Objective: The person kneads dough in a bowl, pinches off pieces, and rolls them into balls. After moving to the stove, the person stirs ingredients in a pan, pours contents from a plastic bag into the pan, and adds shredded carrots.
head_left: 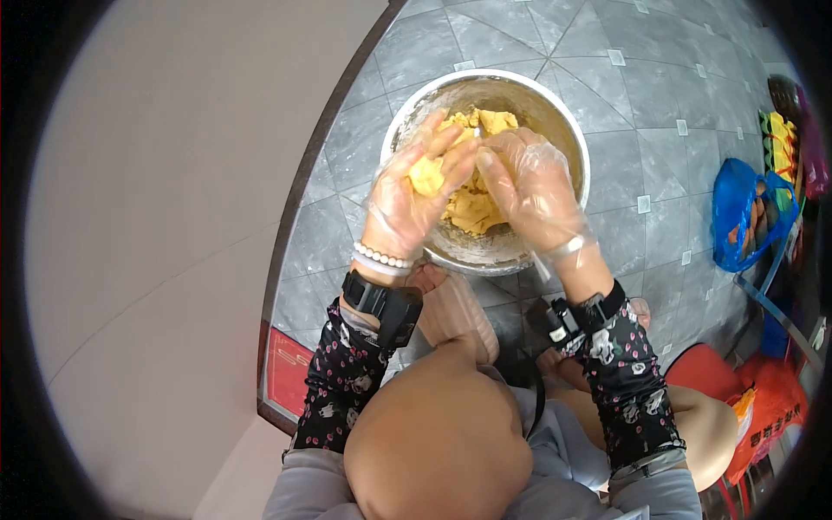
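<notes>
A lump of yellow dough (426,176) rests in the upturned palm of my left hand (400,192), its fingers partly curled around it. My right hand (536,186) hovers beside the left fingertips, its thumb and fingers bent close together; whether anything is between them is hidden. Both hands wear clear plastic gloves. Beneath them, a round metal bowl (574,121) stands on the floor, with more crumbly yellow dough (475,212) inside and floury smears on its wall.
Grey tiles (633,165) cover the floor around the bowl. A pale surface with a dark edge (299,173) runs along the left. To the right are a blue bag (732,217) with things inside and a red bag (771,407). My legs (433,425) are close below the bowl.
</notes>
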Demonstrator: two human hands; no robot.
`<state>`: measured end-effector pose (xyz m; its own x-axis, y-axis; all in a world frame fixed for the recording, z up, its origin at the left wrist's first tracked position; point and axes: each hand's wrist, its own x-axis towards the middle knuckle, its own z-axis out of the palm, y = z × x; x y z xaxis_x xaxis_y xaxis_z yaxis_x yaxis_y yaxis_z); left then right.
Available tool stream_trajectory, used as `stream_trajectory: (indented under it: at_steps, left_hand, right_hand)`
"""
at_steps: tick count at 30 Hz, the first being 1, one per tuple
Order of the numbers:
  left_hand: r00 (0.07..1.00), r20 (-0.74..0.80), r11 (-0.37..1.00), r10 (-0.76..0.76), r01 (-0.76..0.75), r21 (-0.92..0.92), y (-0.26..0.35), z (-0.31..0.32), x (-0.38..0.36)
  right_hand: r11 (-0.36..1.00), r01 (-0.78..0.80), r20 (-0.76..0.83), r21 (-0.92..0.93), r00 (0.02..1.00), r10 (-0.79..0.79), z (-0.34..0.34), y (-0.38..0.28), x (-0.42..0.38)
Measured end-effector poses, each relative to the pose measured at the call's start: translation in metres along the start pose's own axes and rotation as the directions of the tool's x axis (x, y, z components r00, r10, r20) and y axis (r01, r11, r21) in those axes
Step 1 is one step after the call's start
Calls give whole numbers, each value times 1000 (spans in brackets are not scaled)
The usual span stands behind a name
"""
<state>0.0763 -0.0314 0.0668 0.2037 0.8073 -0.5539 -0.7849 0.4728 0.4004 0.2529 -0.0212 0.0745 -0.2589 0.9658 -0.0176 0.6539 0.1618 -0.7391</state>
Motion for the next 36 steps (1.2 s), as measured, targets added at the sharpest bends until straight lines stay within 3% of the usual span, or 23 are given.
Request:
stream_trajectory:
  at_steps: [2,3,6,8,9,10,12,13,16,17,18,19,21,23,24,27,30,33,36]
  left_hand:
    - [997,60,984,50,-39,-171,-7,7,3]
    - [997,47,988,53,-46,-145,-9,11,5]
    - [973,181,896,143,-204,393,-18,30,-11]
    - [962,270,854,52,-183,488,-14,18,-4]
    - [934,351,998,-66,56,38,-15,7,-4]
    - [871,474,857,-127,337,-390,-14,7,-1]
    - [957,219,947,-189,237,-218,-12,11,-1]
    - [979,76,973,-190,198,-119,-11,17,-3]
    - [984,37,973,-177,180,-143,-13,23,-5]
    - [984,49,974,-169,174,-145,-16,28,-4]
    - [985,61,975,-160,167,-145,-19,33,-2]
    - [986,80,977,-144,155,-144,-22,36,-2]
    - [987,78,968,-144,157,-196,-24,47,-2]
    - [984,60,952,-167,177,-248,-27,62,7]
    - [990,15,975,-137,137,-177,-29,59,8]
    - [997,-74,999,-26,28,22,-34,47,3]
    - [993,-94,990,66,-53,134,-38,39,-2]
    - [985,-155,972,76,-38,233,-32,35,-1]
    - [970,-230,958,78,-9,286,-30,16,7]
  right_hand:
    - [985,112,-185,128,979,-87,8,-24,-1]
    - [987,148,-212,62,968,-132,10,-35,2]
    - [984,178,-296,-3,940,-171,21,-50,15]
    - [977,108,-350,182,936,-38,37,-40,19]
    - [921,1,-311,390,941,131,36,-45,14]
    - [921,5,-341,390,930,140,33,-43,16]
    - [918,14,-393,397,906,156,23,-33,25]
    - [828,-202,-250,523,892,376,5,-41,24]
    - [625,-183,-161,759,877,452,8,-30,14]
    - [605,-326,2,727,881,472,-3,-37,11]
    - [858,-181,-165,480,942,291,7,-31,9]
    - [987,-5,-267,158,963,48,30,-20,3]
    - [990,103,-233,-91,965,-122,37,-31,-2]
    - [1000,4,-214,-11,977,-6,29,-31,4]
    - [999,-39,-205,21,978,43,27,-32,5]
    - [989,-109,-269,-96,960,79,23,-33,9]
    - [947,-109,-281,-303,959,20,33,-25,7]
    - [940,-161,-283,-301,956,73,35,-28,1]
    - [958,-268,-198,97,939,283,33,-23,-4]
